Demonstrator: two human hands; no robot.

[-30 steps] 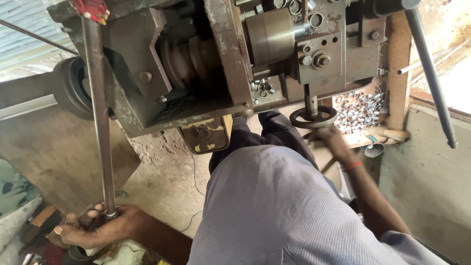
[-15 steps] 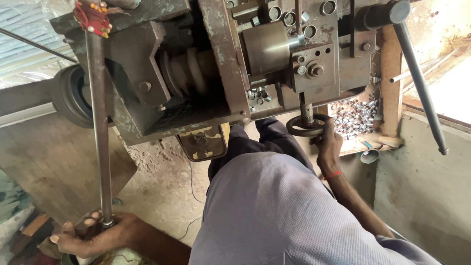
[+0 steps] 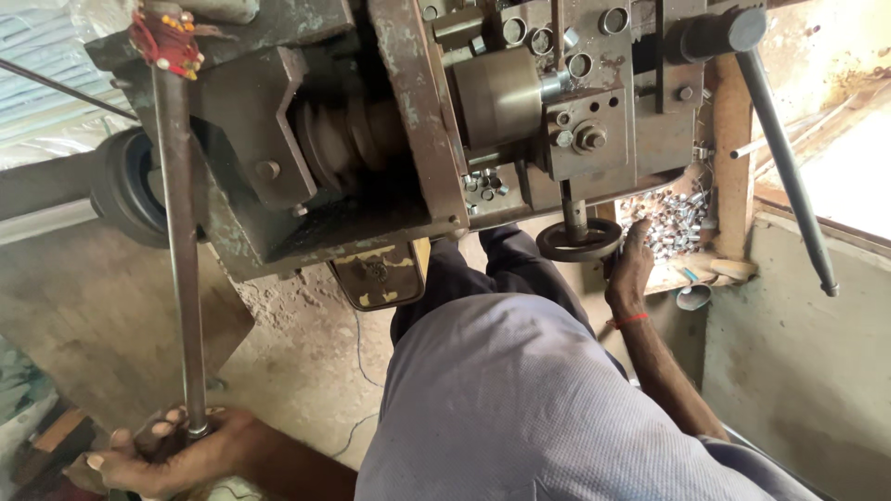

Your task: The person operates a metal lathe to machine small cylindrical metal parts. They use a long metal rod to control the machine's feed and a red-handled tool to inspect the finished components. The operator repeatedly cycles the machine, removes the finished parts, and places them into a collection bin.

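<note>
My left hand (image 3: 167, 452) grips the lower end of a long upright steel rod (image 3: 179, 250) that runs up the left side of a heavy metal lathe-like machine (image 3: 399, 139). A red tassel (image 3: 167, 42) is tied at the rod's top. My right hand (image 3: 631, 269) reaches up to a small black handwheel (image 3: 579, 241) under the machine, fingers on its rim; a red thread circles that wrist. My grey shirt (image 3: 520, 399) and dark trousers fill the lower middle.
A pile of small shiny metal sleeves (image 3: 673, 223) lies right of the handwheel. A long black lever (image 3: 784, 158) slants down at the right. A dark pulley wheel (image 3: 125, 190) sits at the machine's left. Below is a concrete floor (image 3: 297, 362), and a grey wall (image 3: 807, 362) at right.
The view has shifted, so the machine sits lower in the frame. My right hand has risen from below the handwheel to its rim. My left hand stays on the rod.
</note>
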